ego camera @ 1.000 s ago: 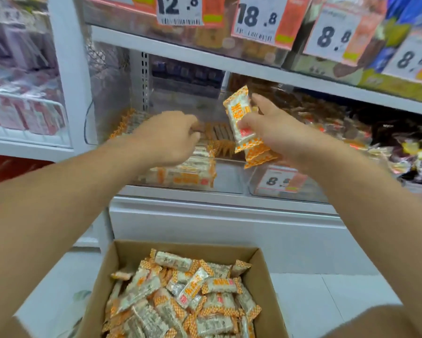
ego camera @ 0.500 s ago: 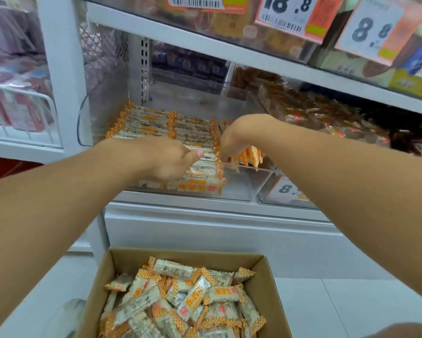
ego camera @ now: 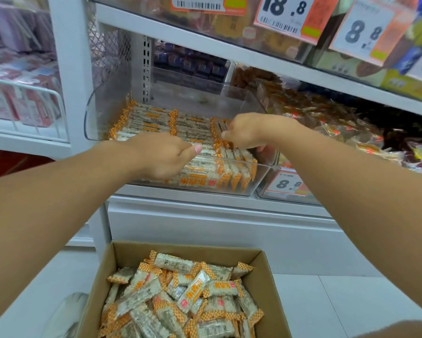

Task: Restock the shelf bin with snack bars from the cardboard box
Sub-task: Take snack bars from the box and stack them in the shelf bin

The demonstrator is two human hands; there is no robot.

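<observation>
A clear plastic shelf bin holds rows of white snack bars with orange checkered ends. My right hand reaches into the bin's right side, its fingers closed down on a bunch of bars standing on edge at the front right corner. My left hand is curled into a fist over the front middle of the bin and rests on the bars there; nothing shows inside it. Below, an open cardboard box on the floor holds a loose heap of the same bars.
A neighbouring bin of brown and orange wrapped snacks sits to the right, with an 8.8 price tag on its front. The upper shelf edge overhangs the bin. A white wire basket stands at the left.
My right hand has carried its bunch of bars from the air down into the bin's front right corner. My left hand has slid slightly forward over the bars. The view has tilted down.
</observation>
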